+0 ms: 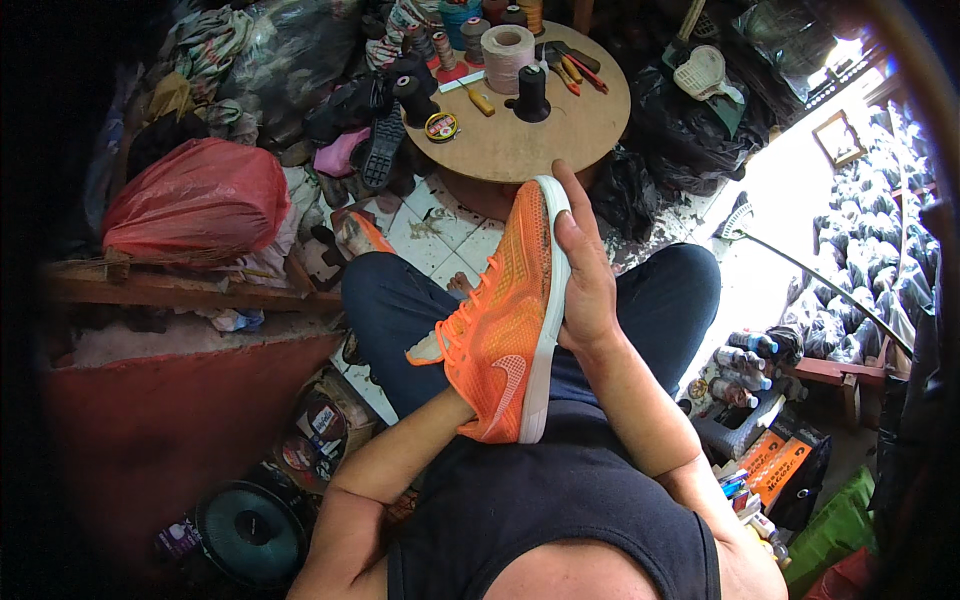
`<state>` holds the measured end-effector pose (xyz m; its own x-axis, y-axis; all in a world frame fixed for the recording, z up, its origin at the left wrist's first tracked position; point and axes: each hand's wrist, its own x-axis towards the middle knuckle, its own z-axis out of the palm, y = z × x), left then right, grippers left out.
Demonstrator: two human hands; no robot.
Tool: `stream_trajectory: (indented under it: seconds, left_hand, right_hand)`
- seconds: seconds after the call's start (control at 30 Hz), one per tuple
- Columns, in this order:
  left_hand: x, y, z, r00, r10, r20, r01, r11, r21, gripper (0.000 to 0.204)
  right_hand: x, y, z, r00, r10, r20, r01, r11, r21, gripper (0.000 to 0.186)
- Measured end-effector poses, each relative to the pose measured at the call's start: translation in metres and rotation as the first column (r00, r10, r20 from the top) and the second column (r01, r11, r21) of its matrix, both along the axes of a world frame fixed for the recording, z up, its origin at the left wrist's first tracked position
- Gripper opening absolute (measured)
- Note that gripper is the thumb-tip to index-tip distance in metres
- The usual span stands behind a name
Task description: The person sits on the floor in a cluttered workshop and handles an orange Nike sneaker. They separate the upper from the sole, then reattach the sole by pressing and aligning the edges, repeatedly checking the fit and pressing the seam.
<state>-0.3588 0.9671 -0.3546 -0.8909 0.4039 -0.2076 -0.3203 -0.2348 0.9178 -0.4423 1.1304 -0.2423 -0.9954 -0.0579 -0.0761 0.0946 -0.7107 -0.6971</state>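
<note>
An orange mesh sneaker (500, 340) with white sole and orange laces is held lengthwise above my lap, toe toward the round table. My right hand (585, 270) grips its sole from the right, thumb against the forward part and fingers partly behind it. My left hand (455, 405) goes in at the shoe's collar from the lower left; its fingers are hidden by the shoe. A second orange shoe (365, 232) lies on the floor beyond my left knee.
A round wooden table (600, 130) holds thread cones (530, 95), a white roll (508, 60) and hand tools. Bags (195, 200) crowd the left and back. Plastic bottles (745, 370), a long-handled tool (800, 280) and bagged items (840, 250) are at right.
</note>
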Motion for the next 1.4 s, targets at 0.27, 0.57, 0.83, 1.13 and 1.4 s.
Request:
stream_trajectory:
  seconds: [0.27,0.57,0.83,1.13,1.4]
  left_hand:
    - [-0.004,0.008,0.025,0.985,0.059,0.161,-0.067,0.997,0.043,0.053]
    - [-0.016,0.003,-0.006,0.983,0.029,0.180,-0.076,0.963,0.259,0.058]
    - [-0.023,0.008,0.033,0.999,0.039,0.036,-0.041,0.998,0.050,0.059]
    - [-0.027,0.011,0.046,0.977,-0.024,0.214,-0.034,0.965,0.261,0.059]
    - [-0.043,0.019,0.042,0.986,0.012,0.165,-0.051,0.970,0.239,0.059]
  right_hand:
    - [-0.004,0.002,-0.007,0.989,0.015,-0.146,0.040,0.929,0.368,0.075]
    - [0.000,0.002,-0.003,0.982,0.037,-0.184,0.048,0.899,0.435,0.081]
    - [0.006,0.002,0.007,0.983,0.031,-0.182,0.040,0.926,0.375,0.080]
    - [0.009,-0.005,0.011,0.994,0.057,-0.088,-0.033,0.967,0.253,0.075]
    - [0.008,-0.007,0.009,0.992,0.036,-0.120,0.003,0.951,0.308,0.076]
